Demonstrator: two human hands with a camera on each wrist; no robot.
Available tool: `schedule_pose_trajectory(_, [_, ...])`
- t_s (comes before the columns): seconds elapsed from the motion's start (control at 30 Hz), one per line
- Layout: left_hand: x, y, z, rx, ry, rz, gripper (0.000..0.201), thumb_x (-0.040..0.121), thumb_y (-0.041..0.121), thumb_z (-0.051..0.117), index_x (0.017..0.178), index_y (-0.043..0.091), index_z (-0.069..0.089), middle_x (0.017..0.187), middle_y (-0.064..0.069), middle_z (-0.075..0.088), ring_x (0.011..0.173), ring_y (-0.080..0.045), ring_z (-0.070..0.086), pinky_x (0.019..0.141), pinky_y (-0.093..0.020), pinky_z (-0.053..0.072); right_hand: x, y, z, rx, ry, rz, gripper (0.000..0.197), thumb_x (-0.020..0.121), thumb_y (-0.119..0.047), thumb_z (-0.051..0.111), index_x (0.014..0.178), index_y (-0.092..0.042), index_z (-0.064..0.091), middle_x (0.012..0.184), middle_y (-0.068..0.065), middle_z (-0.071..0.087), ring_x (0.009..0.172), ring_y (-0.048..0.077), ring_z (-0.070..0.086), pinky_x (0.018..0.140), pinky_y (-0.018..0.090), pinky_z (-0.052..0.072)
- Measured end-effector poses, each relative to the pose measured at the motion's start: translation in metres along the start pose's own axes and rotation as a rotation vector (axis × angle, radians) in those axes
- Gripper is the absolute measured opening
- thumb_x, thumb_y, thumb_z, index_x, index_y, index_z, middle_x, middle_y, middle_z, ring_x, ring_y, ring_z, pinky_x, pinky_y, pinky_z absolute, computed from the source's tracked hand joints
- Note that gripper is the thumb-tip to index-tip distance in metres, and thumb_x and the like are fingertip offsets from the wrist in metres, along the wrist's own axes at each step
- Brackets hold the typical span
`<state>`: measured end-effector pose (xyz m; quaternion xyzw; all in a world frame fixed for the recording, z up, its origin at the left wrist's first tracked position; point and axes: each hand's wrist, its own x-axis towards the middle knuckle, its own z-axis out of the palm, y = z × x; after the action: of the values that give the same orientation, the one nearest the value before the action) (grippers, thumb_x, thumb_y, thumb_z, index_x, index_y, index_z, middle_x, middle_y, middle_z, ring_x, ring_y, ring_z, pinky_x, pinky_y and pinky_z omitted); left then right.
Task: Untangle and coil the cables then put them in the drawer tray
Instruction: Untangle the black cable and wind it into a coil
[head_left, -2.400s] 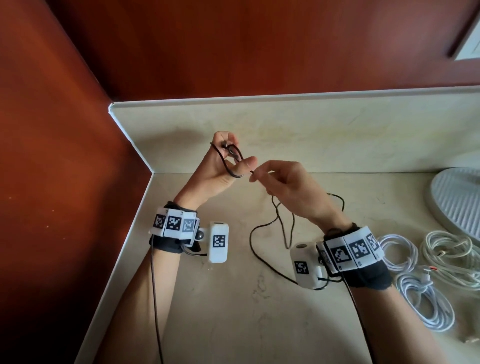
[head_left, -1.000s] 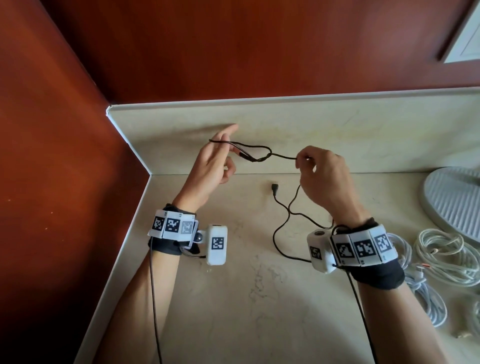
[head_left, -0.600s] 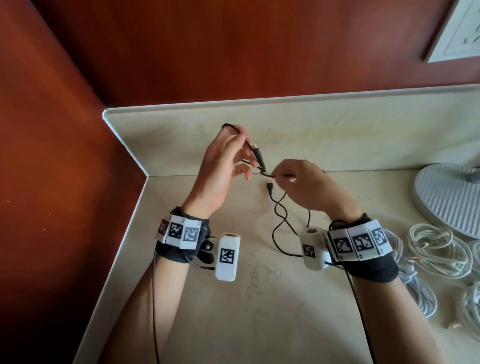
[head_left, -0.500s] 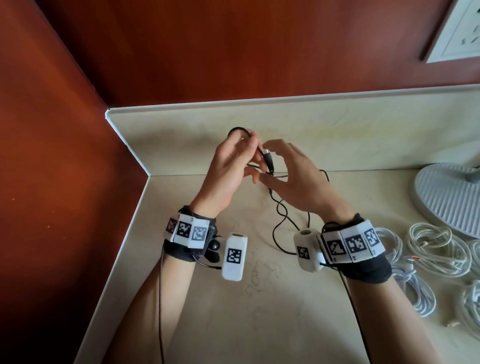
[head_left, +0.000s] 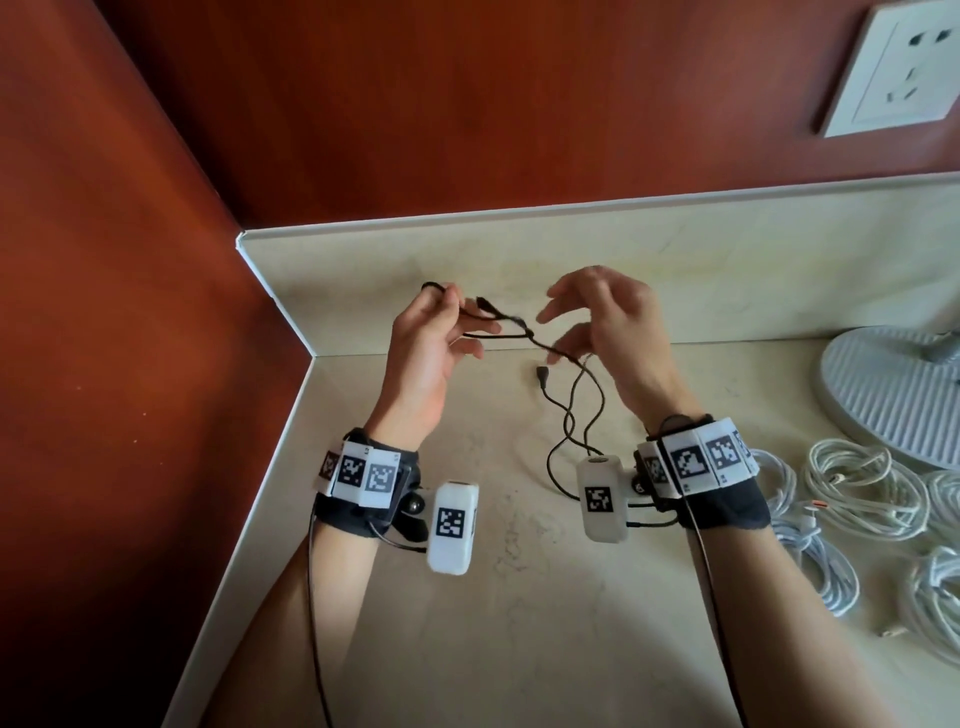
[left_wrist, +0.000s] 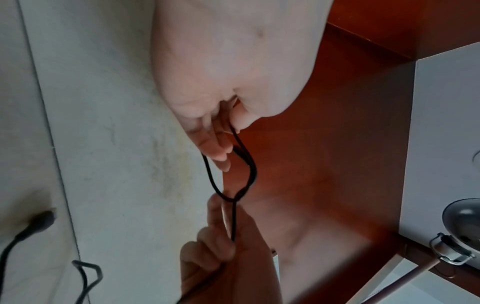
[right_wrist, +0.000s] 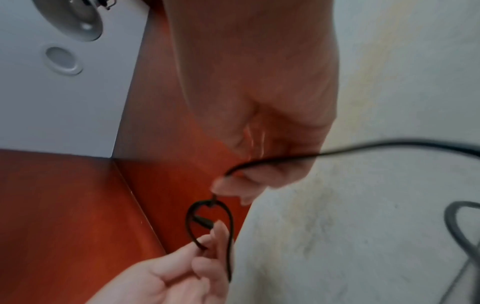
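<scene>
Your hands pulled apart since half-second ago. Your left hand (head_left: 434, 343) grip pinches black cable (head_left: 524, 332) loop; your right hand (head_left: 613, 332) grip pinches same cable beyond knot, other fingers spread. Cable tail hangs to worktop (head_left: 519, 623). White cables (head_left: 862, 499) piled right, beside fan base (head_left: 893, 389). Wall socket (head_left: 904, 67) above.

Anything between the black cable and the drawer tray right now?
No tray shows in any view, so that path cannot be judged. The black cable, held by left hand and right hand, has a knot between them.
</scene>
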<state>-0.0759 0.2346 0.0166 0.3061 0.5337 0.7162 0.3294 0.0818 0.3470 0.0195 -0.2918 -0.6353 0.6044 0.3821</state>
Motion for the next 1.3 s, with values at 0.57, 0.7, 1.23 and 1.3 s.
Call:
schedule_pose_trajectory(0.57, [0.004, -0.001, -0.003, 0.194, 0.378, 0.311, 0.02, 0.102, 0.014, 0.063, 0.101, -0.005, 0.071, 0.096, -0.012, 0.076, 0.09, -0.018, 0.074, 0.069, -0.031, 0.059, -0.008, 0.0, 0.006, -0.551, -0.232, -0.187, 0.017, 0.106, -0.027, 0.059, 0.114, -0.013, 0.063, 0.037, -0.009, 0.04, 0.034, 0.012, 0.031, 0.042, 0.017, 0.026])
schedule_pose_trajectory(0.7, [0.001, 0.003, 0.002, 0.268, 0.32, 0.49, 0.013, 0.102, 0.012, 0.063, 0.099, 0.0, 0.068, 0.1, -0.01, 0.078, 0.1, -0.021, 0.074, 0.071, -0.037, 0.061, -0.011, -0.002, 0.002, -0.629, -0.276, -0.199, 0.027, 0.106, -0.022, 0.056, 0.085, -0.015, 0.071, 0.038, -0.011, 0.04, 0.037, 0.011, 0.036, 0.044, 0.015, 0.028])
schedule_pose_trajectory(1.23, [-0.006, 0.004, -0.003, 0.875, -0.473, 0.309, 0.057, 0.089, 0.022, 0.079, 0.139, 0.021, 0.05, 0.144, 0.013, 0.055, 0.135, 0.003, 0.046, 0.111, -0.016, 0.034, -0.007, -0.006, -0.022, -0.362, -0.351, -0.181, 0.041, 0.102, -0.003, 0.038, 0.115, -0.021, 0.072, 0.06, -0.005, 0.043, 0.059, 0.022, 0.033, 0.054, 0.033, 0.029])
schedule_pose_trajectory(1.3, [-0.007, -0.004, 0.002, 0.848, -0.494, 0.269, 0.047, 0.093, 0.023, 0.076, 0.134, 0.021, 0.053, 0.13, 0.012, 0.065, 0.127, 0.003, 0.054, 0.11, -0.019, 0.037, -0.008, -0.009, -0.02, -0.293, -0.326, -0.173, 0.039, 0.098, -0.001, 0.039, 0.105, -0.016, 0.074, 0.059, 0.0, 0.04, 0.059, 0.022, 0.031, 0.055, 0.035, 0.027])
